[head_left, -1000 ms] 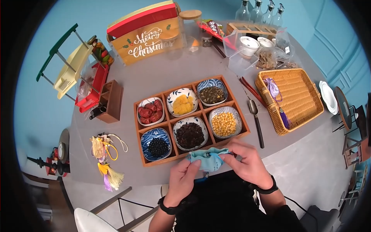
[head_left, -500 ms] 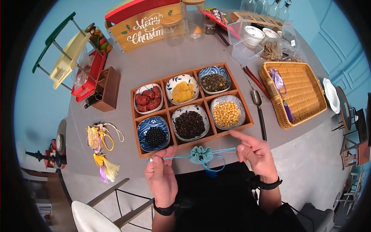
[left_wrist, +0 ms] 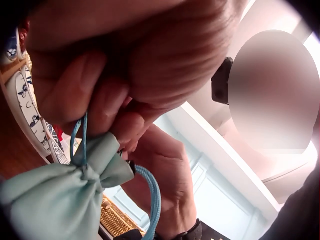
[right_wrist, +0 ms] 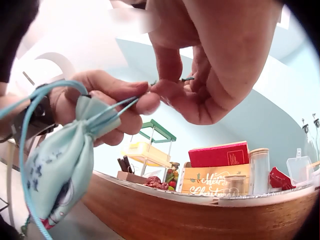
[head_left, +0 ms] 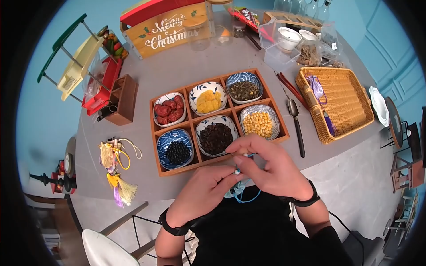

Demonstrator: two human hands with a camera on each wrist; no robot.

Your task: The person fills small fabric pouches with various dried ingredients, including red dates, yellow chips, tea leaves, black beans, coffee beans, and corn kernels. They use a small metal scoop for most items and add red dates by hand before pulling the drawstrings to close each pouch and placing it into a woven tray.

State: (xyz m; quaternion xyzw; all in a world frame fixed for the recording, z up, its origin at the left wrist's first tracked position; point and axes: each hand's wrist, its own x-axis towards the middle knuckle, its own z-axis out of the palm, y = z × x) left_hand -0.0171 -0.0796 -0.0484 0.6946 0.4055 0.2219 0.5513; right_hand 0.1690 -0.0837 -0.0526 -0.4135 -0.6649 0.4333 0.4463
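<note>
Spread apart a moment ago, the left hand (head_left: 197,195) and right hand (head_left: 275,170) now nearly meet, curled fingers pinching the drawstring (left_wrist: 85,137); the pale-blue pouch (right_wrist: 60,170) hangs at the worktop's (head_left: 146,80) near edge, apparently drawn closed.

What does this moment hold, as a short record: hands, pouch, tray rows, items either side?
Left hand: pinches a cord of the pouch
Right hand: pinches a cord end, close to the left hand
Pouch: pale blue-green, neck gathered, hanging
Tray: wooden, six compartments, one bowl in each
Far row, left to right: red dried fruit, yellow pieces, dried leaves
Near row: black beans, dark dried pieces, yellow kernels
Left of tray: tassels
Right of tray: scoop, wicker basket
</note>
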